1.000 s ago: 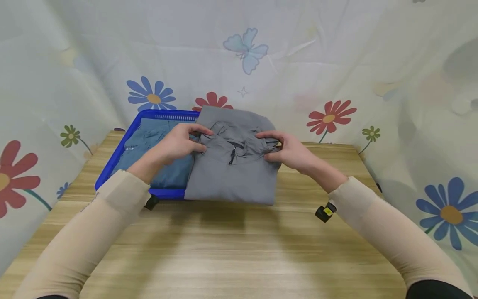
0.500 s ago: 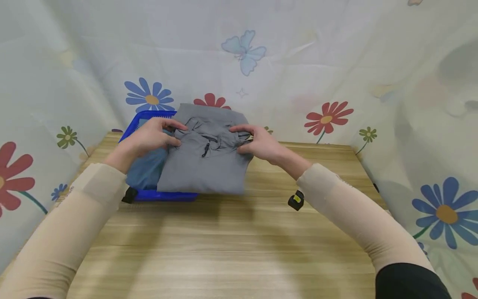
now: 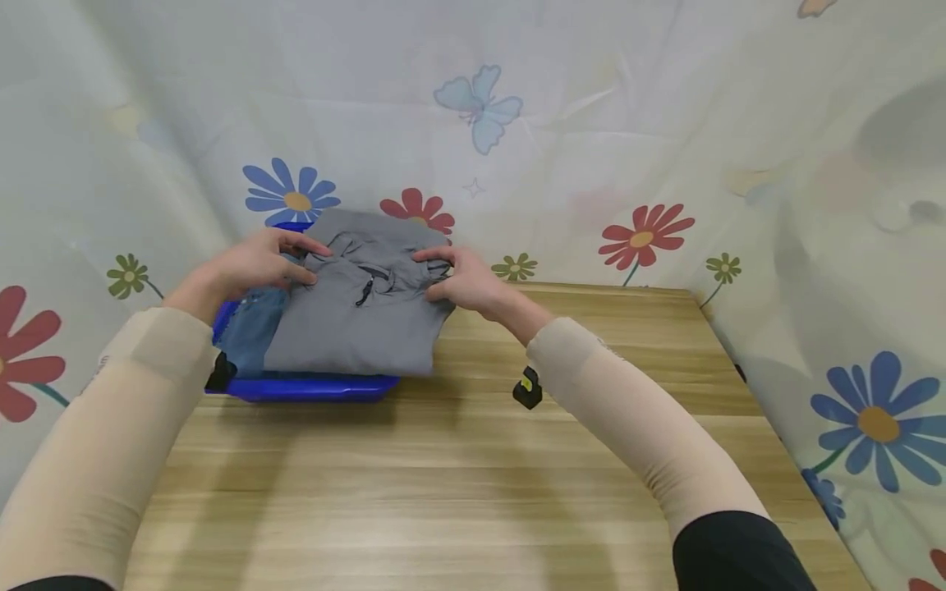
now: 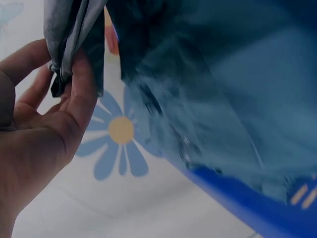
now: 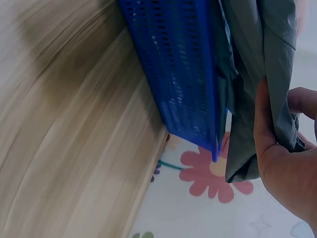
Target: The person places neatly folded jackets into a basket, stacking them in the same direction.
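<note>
A folded grey jacket [image 3: 355,328] with a short black zip pull at its collar hangs over the blue basket [image 3: 318,389]. My left hand [image 3: 254,267] pinches its left edge, and my right hand [image 3: 473,283] grips the right edge. In the left wrist view, the thumb and fingers of the left hand [image 4: 49,109] close on the grey cloth. The right wrist view has the jacket [image 5: 275,59] bunched in the right hand [image 5: 287,153], above the basket's side wall [image 5: 173,74]. Folded blue clothing [image 3: 254,328] lies in the basket, partly covered by the jacket.
The basket stands at the left back of a wooden table [image 3: 443,492]. Behind and at both sides hangs a pale curtain [image 3: 562,123] printed with flowers and a butterfly. A small black wrist device [image 3: 528,389] sits at the right sleeve's cuff.
Both hands have carried the grey jacket leftward, from the basket's right side to over it. More of the blue clothing is now covered.
</note>
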A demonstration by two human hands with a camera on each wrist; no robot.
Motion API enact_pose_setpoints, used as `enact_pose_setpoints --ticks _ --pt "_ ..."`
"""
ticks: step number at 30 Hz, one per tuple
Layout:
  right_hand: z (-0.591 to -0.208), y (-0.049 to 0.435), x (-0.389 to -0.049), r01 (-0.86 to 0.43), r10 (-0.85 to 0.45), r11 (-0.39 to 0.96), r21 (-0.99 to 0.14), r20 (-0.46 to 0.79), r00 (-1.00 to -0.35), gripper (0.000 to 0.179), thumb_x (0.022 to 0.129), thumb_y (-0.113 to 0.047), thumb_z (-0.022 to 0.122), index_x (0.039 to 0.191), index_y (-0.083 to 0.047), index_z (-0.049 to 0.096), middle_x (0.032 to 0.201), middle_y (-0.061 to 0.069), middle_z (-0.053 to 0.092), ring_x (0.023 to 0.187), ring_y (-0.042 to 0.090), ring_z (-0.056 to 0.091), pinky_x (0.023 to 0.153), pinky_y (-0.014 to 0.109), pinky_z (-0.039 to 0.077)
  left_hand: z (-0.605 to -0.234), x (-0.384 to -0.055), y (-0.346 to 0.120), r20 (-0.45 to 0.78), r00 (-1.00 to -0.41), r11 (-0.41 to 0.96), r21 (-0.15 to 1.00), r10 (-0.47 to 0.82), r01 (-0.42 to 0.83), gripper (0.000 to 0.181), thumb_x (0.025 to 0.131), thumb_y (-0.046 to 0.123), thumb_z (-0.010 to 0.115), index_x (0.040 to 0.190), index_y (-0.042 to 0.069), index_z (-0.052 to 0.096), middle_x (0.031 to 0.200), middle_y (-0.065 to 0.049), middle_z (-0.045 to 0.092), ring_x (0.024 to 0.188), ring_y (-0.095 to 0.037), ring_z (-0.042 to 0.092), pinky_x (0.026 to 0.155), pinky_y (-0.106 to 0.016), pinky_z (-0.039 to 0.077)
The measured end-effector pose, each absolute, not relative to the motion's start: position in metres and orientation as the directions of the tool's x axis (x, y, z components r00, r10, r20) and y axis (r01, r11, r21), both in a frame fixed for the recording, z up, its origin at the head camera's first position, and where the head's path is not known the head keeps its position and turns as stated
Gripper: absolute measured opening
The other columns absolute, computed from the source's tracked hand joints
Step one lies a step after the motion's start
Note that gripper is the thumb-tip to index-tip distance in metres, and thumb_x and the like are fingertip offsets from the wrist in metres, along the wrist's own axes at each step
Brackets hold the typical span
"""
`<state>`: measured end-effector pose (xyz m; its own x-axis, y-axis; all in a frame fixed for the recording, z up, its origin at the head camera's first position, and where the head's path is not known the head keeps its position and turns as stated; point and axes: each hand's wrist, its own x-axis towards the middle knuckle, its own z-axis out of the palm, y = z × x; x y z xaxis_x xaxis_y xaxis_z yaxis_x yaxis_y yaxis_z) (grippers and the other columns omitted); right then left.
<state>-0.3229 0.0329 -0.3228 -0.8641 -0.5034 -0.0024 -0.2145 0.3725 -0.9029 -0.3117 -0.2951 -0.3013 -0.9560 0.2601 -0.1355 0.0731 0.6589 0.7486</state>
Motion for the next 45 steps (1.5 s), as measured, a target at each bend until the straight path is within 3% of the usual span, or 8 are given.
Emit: enact_pose_setpoints --ticks 1,6,12,21,31,37,41,45 --pt "-0.324 0.029 -0.323 -0.213 -0.504 0.367 -0.906 -0.002 -0.864 0.057 0.089 0.005 0.071 0.142 -0.015 0.062 0.16 0.005 0.037 0.102 0.021 0.048 0.069 0.033 0.042 -0.302 -0.312 -0.3 -0.14 -0.955 0.658 0.75 0.263 0.071 0.049 0.098 0.009 0.07 0.145 0.004 0.057 0.144 -0.021 0.042 0.118 -0.035 0.048 0.084 -0.04 0.055" --pt "-0.33 0.011 -0.327 -0.22 -0.506 0.361 -0.906 0.008 -0.863 0.057 0.089 0.005 0.071 0.142 -0.016 0.062 0.157 0.005 0.041 0.08 0.017 0.038 0.068 0.031 0.041 -0.305 -0.315 -0.319 -0.161 -0.949 0.67 0.739 0.272 0.067 0.051 0.098 0.009 0.069 0.147 0.002 0.055 0.148 -0.023 0.039 0.121 -0.036 0.049 0.086 -0.042 0.056" --pt "-0.332 -0.003 -0.329 -0.232 -0.506 0.36 -0.904 0.02 -0.862 0.058 0.088 0.004 0.071 0.142 -0.016 0.063 0.154 0.004 0.045 0.073 0.015 0.039 0.071 0.029 0.043 -0.308 -0.317 -0.335 -0.164 -0.946 0.687 0.723 0.281 0.078 0.053 0.099 0.012 0.069 0.149 0.001 0.051 0.149 -0.026 0.036 0.122 -0.04 0.05 0.093 -0.051 0.054" --pt "-0.333 -0.021 -0.328 -0.19 -0.51 0.319 -0.929 0.0 -0.86 0.058 0.089 0.006 0.069 0.142 -0.016 0.063 0.143 0.005 0.048 0.052 0.014 0.028 0.062 0.029 0.04 -0.309 -0.317 -0.355 -0.2 -0.943 0.674 0.738 0.266 0.034 0.056 0.1 0.014 0.069 0.151 0.003 0.049 0.151 -0.023 0.037 0.123 -0.036 0.051 0.095 -0.049 0.053" --pt "-0.343 -0.039 -0.326 -0.183 -0.481 0.32 -0.93 0.007 -0.877 0.056 0.087 0.007 0.071 0.138 -0.016 0.066 0.14 0.006 0.049 0.061 0.015 0.032 0.064 0.029 0.04 -0.316 -0.316 -0.372 -0.261 -0.928 0.648 0.761 0.266 -0.028 0.059 0.1 0.014 0.069 0.153 0.0 0.045 0.155 -0.028 0.031 0.122 -0.03 0.054 0.101 -0.054 0.049" --pt "-0.35 -0.046 -0.326 -0.181 -0.474 0.338 -0.924 -0.001 -0.881 0.053 0.089 0.008 0.07 0.137 -0.013 0.066 0.154 0.007 0.046 0.109 0.017 0.045 0.07 0.028 0.044 -0.324 -0.316 -0.377 -0.263 -0.933 0.683 0.73 0.247 -0.025 0.057 0.1 0.013 0.069 0.15 -0.002 0.047 0.148 -0.029 0.039 0.115 -0.03 0.057 0.095 -0.05 0.054" --pt "-0.354 -0.049 -0.325 -0.182 -0.464 0.353 -0.918 -0.002 -0.886 0.052 0.089 0.008 0.071 0.138 -0.012 0.066 0.153 0.009 0.047 0.103 0.022 0.049 0.069 0.028 0.043 -0.329 -0.317 -0.372 -0.252 -0.944 0.727 0.686 0.215 -0.017 0.052 0.098 0.008 0.069 0.145 -0.005 0.051 0.132 -0.026 0.049 0.102 -0.028 0.059 0.082 -0.043 0.057" --pt "-0.361 -0.051 -0.326 -0.186 -0.452 0.365 -0.912 0.002 -0.892 0.05 0.09 0.006 0.073 0.137 -0.01 0.066 0.152 0.012 0.048 0.115 0.021 0.052 0.077 0.028 0.047 -0.332 -0.317 -0.364 -0.223 -0.952 0.781 0.624 0.209 0.025 0.048 0.095 0.003 0.069 0.139 -0.009 0.055 0.104 -0.019 0.054 0.079 -0.025 0.056 0.067 -0.04 0.056"
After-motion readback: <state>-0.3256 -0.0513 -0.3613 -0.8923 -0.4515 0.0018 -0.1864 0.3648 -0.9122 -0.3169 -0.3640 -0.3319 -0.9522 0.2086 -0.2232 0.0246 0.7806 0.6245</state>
